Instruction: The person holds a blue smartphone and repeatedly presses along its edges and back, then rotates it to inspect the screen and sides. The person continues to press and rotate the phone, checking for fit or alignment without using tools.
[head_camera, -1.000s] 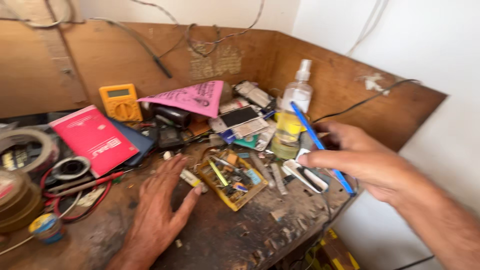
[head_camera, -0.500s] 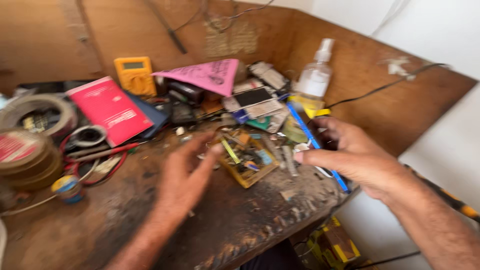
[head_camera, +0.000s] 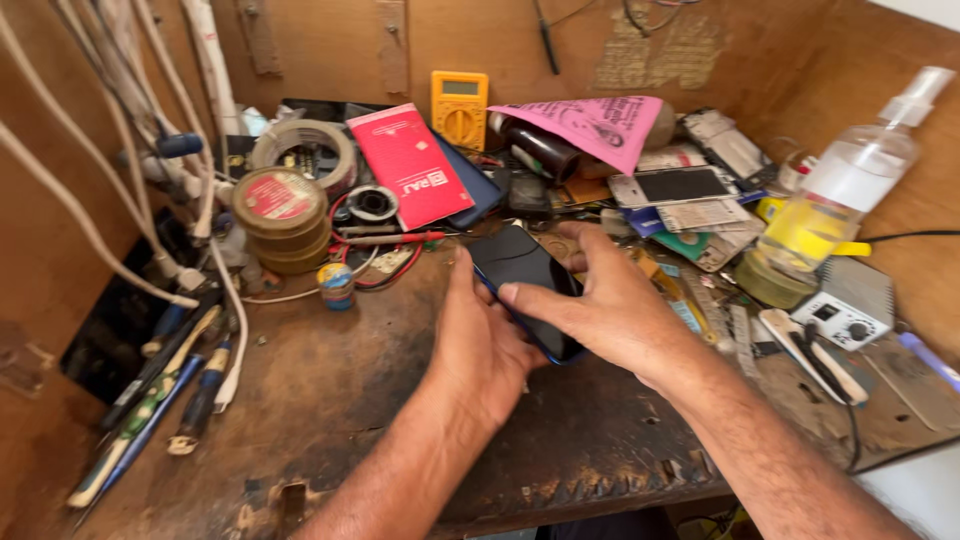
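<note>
Left hand (head_camera: 485, 345) and right hand (head_camera: 610, 305) both gripped dark phone (head_camera: 522, 275), held screen-up just above counter (head_camera: 330, 400), left at near edge, right across its side. Red booklet (head_camera: 410, 165) and yellow meter (head_camera: 459, 108) lay behind. Tape rolls (head_camera: 280, 215) stood left. Spray bottle (head_camera: 835, 195) stood right, well apart.

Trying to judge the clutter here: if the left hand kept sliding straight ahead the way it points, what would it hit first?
The left hand points up the bench and grips the dark phone. Past the phone's far end, probably the blue case beside the red booklet, though depth is unclear.
</note>
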